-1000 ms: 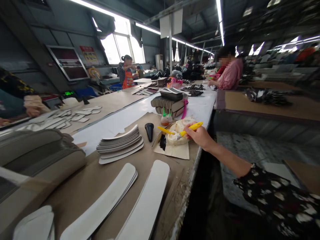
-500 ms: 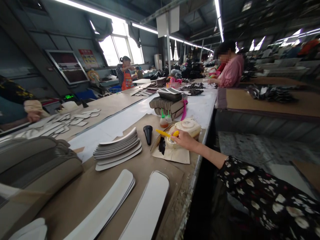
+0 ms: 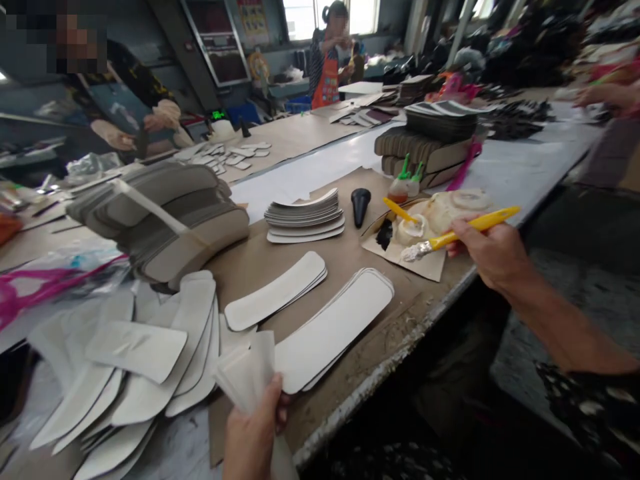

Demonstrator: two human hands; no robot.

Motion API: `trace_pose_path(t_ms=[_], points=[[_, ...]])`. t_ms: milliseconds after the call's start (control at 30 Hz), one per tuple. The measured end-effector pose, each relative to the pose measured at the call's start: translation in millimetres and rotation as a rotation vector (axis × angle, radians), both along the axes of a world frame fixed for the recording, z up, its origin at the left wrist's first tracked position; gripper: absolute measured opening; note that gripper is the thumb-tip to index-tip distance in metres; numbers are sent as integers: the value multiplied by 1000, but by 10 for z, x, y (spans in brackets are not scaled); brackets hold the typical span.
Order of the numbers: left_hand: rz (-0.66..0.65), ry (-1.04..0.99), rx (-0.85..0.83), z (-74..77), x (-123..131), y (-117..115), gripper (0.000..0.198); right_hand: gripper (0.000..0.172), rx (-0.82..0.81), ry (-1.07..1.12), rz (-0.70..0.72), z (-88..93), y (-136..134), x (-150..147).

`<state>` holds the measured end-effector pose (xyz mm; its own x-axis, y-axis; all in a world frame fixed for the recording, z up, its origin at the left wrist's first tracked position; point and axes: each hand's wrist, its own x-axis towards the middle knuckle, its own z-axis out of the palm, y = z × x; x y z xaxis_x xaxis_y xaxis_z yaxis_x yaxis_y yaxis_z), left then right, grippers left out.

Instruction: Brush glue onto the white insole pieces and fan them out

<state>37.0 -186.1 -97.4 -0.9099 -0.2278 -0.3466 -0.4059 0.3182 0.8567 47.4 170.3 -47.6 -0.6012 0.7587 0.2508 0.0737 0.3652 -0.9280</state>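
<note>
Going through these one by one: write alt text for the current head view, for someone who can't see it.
A person's right hand holds a yellow brush with white-coated bristles, while the left hand holds thin pale pieces. Curved white strips lie on a brown-covered table, beside a loose pile at the left; other people are beyond.

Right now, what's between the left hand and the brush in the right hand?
In the head view, a stack of white strips lies between the left hand and the brush; past it come brown paper, then card.
</note>
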Motion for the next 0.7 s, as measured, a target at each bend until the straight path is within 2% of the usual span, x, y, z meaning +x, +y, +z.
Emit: trace_pose_path(t_ms=[33,100,200,300,400,533,700], points=[[31,-85,89,15,-17,-4,32,15,-149,88,84,7,-193,44],[41,-159,241,45,-63,3,28,17,-318,113,287,15,-651,120],[-4,-146,373,60,-92,10,29,19,-429,43,563,-41,-1324,143],[-37,-155,437,29,-78,-15,30,23,-479,-39,677,-163,-1721,71],[-69,-186,485,-10,-70,-51,29,25,-471,-101,695,-243,-1811,7],[-78,-198,537,-45,-83,-86,29,24,-389,-93,656,-201,-1788,-15],[-108,-210,543,-77,-94,-105,30,24,-396,-111,692,-199,-1876,-37]])
